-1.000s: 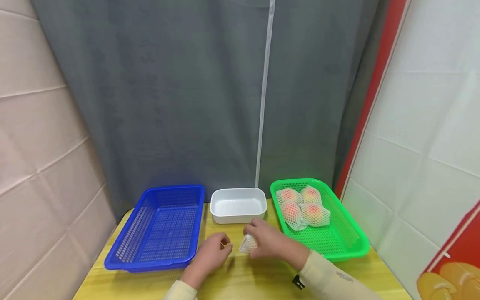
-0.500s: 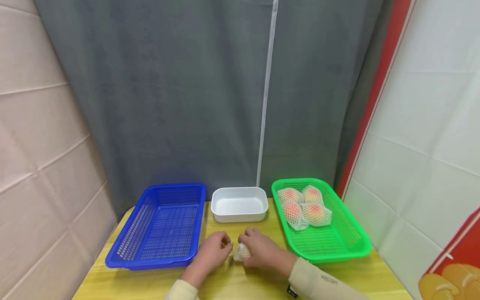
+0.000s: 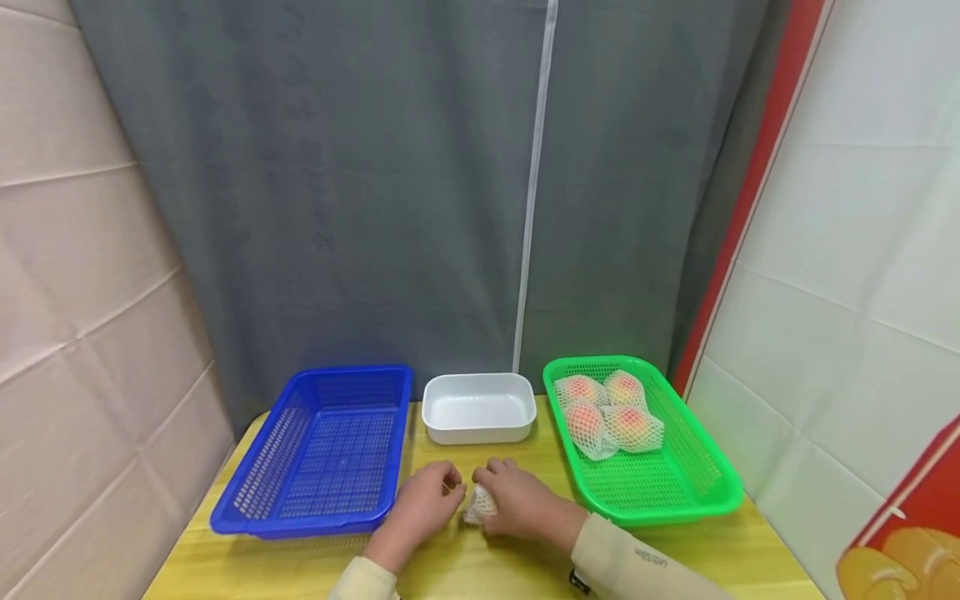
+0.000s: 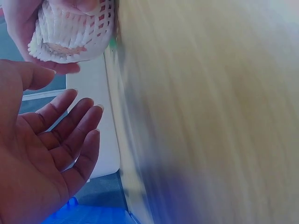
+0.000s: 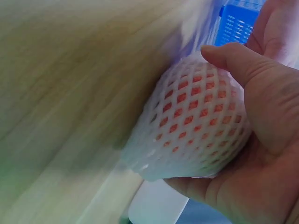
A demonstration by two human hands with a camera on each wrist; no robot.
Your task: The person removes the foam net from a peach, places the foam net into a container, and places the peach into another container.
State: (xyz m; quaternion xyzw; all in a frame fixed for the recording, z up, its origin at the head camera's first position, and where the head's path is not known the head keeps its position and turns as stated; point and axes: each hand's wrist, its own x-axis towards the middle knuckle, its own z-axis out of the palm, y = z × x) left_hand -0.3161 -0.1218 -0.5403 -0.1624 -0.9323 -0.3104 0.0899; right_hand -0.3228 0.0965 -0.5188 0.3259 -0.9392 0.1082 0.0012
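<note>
My right hand [image 3: 517,500] grips a peach in a white foam net [image 5: 201,116], low over the table in front of the white tray. In the right wrist view the thumb lies along one side of the net and the fingers curl round the other; red skin shows through the mesh. My left hand [image 4: 51,135] is just left of the peach, holding nothing, with its fingers loosely bent and the palm turned toward it. Several more netted peaches [image 3: 630,429] lie at the far left of the green basket [image 3: 705,483].
A blue basket [image 3: 341,467] stands on the left of the wooden table [image 3: 450,575]. Between the two baskets, at the back, sits a white tray [image 3: 480,412]. A grey curtain [image 3: 375,183] hangs behind, and pale walls stand on both sides.
My right hand has moved left with the netted peach, closer to my left hand, and has nearly stopped in the last half second. The left hand has stayed in place.
</note>
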